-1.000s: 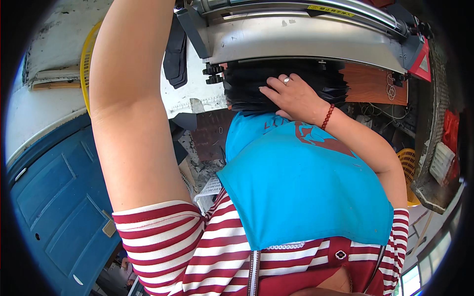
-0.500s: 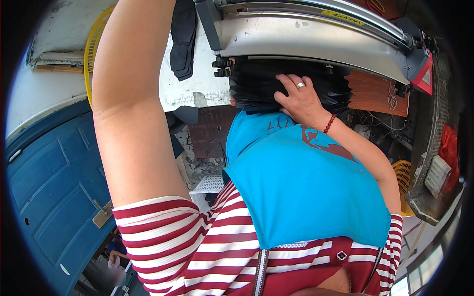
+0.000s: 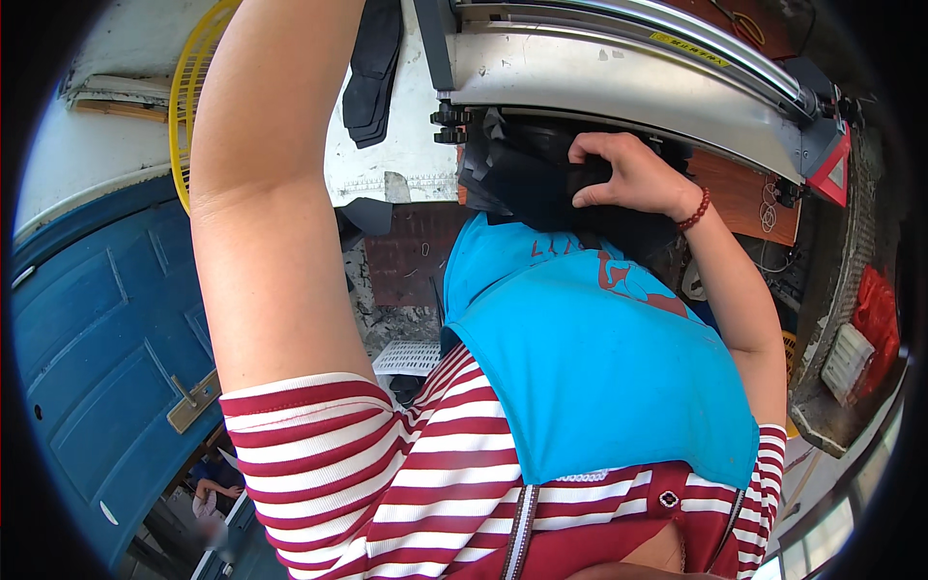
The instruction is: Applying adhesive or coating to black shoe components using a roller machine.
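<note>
Right hand (image 3: pixel 628 176) curled, gripping black material (image 3: pixel 527 184) | left arm raised

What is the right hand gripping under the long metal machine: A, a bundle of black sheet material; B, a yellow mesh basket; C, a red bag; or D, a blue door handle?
A: the right hand, with a red bead bracelet at the wrist, has its fingers curled over a bundle of black sheet material just below the metal machine.
</note>
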`<state>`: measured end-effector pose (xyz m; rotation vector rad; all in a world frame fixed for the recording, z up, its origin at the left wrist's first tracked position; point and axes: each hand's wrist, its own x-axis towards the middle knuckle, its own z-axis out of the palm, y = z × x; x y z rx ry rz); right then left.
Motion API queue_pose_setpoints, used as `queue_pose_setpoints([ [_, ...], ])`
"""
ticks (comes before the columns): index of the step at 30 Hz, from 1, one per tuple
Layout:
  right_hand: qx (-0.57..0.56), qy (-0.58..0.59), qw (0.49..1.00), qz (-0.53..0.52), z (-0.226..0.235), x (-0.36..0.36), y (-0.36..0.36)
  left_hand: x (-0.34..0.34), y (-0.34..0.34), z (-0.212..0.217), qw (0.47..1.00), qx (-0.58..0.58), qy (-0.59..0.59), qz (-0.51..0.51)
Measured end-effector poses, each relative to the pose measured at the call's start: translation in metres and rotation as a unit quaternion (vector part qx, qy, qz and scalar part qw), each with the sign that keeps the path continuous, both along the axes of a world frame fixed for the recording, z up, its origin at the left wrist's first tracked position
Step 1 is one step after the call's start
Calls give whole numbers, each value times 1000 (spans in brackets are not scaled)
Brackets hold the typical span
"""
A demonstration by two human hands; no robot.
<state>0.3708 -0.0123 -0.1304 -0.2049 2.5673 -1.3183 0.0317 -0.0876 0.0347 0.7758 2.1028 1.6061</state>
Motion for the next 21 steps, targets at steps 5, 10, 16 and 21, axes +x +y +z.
queue_pose_setpoints([
  [5,9,-59,998,-35,-14,-5,8,-2,-6,3,1000,4,13,-10],
  [10,18,-64,997,-36,-23,5,10,-16,-17,19,999,23,27,3],
  [16,314,197,924,-94,-17,34,-15,-50,-55,61,994,36,87,56],
  [21,342,200,911,-116,-36,42,-24,-67,-98,94,973,13,183,137],
])
